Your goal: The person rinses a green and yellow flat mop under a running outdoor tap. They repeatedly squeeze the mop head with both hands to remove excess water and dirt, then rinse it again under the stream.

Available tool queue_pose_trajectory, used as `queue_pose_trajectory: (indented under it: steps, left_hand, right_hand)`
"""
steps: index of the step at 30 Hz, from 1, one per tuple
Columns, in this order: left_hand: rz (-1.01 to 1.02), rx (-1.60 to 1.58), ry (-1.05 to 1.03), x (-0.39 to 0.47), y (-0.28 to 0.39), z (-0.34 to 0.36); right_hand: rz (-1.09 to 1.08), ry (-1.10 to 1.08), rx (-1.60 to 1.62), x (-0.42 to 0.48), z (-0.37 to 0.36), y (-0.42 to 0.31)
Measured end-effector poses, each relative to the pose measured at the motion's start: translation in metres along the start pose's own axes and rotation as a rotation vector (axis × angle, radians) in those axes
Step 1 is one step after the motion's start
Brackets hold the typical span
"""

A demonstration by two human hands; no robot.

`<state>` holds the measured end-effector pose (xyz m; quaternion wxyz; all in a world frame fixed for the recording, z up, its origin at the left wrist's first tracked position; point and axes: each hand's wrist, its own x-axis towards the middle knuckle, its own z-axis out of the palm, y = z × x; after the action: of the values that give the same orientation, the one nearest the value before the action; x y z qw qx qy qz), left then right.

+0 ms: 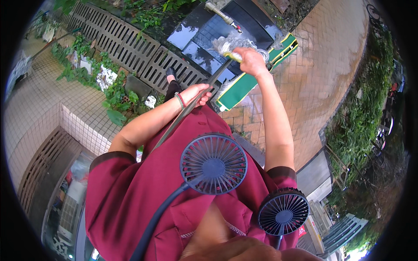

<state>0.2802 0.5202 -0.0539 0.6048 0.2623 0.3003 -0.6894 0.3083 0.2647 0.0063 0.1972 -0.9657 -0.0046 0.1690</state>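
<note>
My left hand (197, 94) is around a mop pole (191, 106), which slants from beside my body up to the mop head. A red and a green bracelet circle that wrist. My right hand (251, 62) grips the mop head near a yellow part, where the pole ends. Grey-white mop strands (233, 43) bunch above and beside the fingers, over a dark tiled basin (209, 39). Above the basin juts a tap (230, 22) with a red part at its tip. Below my right hand, a green flat mop head (240, 91) with yellow edging and pale fringe lies along the basin's near side.
A slotted drain cover (130, 49) runs to the left, with one of my shoes (170, 71) over it. Brick paving (303, 88) stretches to the right. Plants (119, 106) border a tiled ledge (85, 130). Two small fans (214, 167) hang before my chest.
</note>
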Motion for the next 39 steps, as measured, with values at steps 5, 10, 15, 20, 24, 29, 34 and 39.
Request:
queue_pose_trajectory:
  steps: [5,10,15,20,24,29,34,39]
  left_hand:
    - [-0.006,-0.021,0.034,0.001,-0.005,-0.009]
    - [-0.002,0.170,0.067,0.006,-0.005,-0.018]
    - [0.005,0.279,0.113,0.011,0.002,-0.019]
    - [-0.031,0.376,0.128,0.006,-0.005,-0.029]
    - [-0.019,0.620,0.268,0.006,-0.016,-0.038]
    - [-0.105,0.733,0.264,-0.028,-0.025,-0.041]
    - [-0.129,0.743,0.244,-0.053,-0.028,-0.040]
    - [-0.055,0.671,0.226,-0.069,-0.022,-0.013]
  right_hand:
    - [-0.078,-0.151,-0.062,-0.004,0.018,-0.019]
    - [0.020,0.097,0.066,-0.035,0.036,-0.006]
    - [0.135,0.165,0.135,-0.072,0.067,-0.007]
    - [0.212,0.198,0.160,-0.114,0.124,-0.031]
    - [0.327,0.255,0.218,-0.141,0.164,-0.067]
    - [0.406,0.350,0.313,-0.171,0.170,-0.098]
    - [0.568,0.396,0.409,-0.176,0.166,-0.119]
    - [0.516,0.801,0.733,-0.155,0.160,-0.072]
